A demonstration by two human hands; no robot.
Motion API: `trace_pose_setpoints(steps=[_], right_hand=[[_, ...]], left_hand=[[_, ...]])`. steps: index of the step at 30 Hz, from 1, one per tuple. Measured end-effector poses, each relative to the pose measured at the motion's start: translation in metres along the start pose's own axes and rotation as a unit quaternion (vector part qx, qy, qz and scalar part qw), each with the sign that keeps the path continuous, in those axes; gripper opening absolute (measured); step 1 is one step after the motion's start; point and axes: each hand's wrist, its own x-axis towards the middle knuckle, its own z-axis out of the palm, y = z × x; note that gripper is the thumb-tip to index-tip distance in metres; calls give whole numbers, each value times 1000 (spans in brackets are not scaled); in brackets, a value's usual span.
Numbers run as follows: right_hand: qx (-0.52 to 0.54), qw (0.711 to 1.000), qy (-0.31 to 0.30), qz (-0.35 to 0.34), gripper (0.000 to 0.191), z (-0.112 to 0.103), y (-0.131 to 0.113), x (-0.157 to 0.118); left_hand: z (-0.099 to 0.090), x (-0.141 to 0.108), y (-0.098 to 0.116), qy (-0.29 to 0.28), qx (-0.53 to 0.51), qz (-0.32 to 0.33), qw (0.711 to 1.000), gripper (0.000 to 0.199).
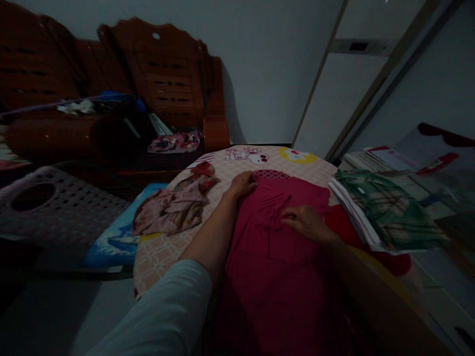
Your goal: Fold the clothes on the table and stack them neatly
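Note:
A dark pink garment [267, 277] lies spread over a round table [218, 170] with a patterned cover. My left hand [243, 184] is closed on the garment's far left corner. Near the middle of its upper part, my right hand [302, 221] pinches a bunched fold of the same cloth. Creases gather between the two hands. A dotted pink edge [270, 174] shows just beyond the garment. Shadow darkens the part of the garment nearest me.
Crumpled patterned cloth [178, 207] lies left on the table, beside a blue printed item [122, 237]. Folded green plaid cloth [393, 207] and red cloth [341, 225] are at the right. A wooden bench [159, 74] and a perforated plastic basket [70, 207] stand left.

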Motion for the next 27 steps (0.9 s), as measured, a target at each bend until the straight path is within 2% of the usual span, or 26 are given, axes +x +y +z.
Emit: trace_pose_setpoints(steps=[3,9,15,20,27], right_hand=[[17,999,-35,-16,17,10,-8,-10],[140,989,-16,-42,24,18,-12,-13],[76,994,-62,-40,26,21,-17,-15],[118,992,-22,-22,34,19,-24,-15],[104,993,-59,-21,26,26,-25,-14]], left_hand=[[0,-1,0,2,10,3,1000,18],[0,-1,0,4,5,13,1000,20],[2,0,-2,9,13,20,1000,24],[1,2,-6,28,41,14,999,30],[-2,2,-4,25,59,1,998,26]])
